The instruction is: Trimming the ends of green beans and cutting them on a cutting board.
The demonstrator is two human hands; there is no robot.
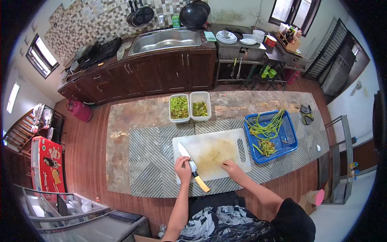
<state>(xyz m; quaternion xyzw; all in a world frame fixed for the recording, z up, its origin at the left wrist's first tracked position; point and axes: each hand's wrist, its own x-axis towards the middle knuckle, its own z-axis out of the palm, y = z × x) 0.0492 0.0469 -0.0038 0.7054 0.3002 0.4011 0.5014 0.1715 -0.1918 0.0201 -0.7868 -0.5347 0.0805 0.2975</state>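
A white plastic cutting board (208, 142) with a stained middle lies before me. On its left side rests a kitchen knife (193, 165), blade pointing away and yellow-and-black handle over the near edge. My left hand (183, 170) is curled right beside the blade; whether it touches the knife is unclear. Toward the board's lower right, my right hand (232, 168) has its fingertips together at the surface, and anything between them is too small to tell. Small green scraps (216, 157) lie near it. Right of the board, a blue plastic basket (290, 145) holds long green beans (269, 127) and a clump of trimmings (266, 147).
Two clear plastic containers (179, 120) of chopped green vegetable stand beyond the board. A dark object (307, 114), perhaps a pouch, lies right of the basket. The worn table (119, 151) has a patterned covering (151, 163). Across the floor are a sink (166, 40) and a pink gas cylinder (79, 110).
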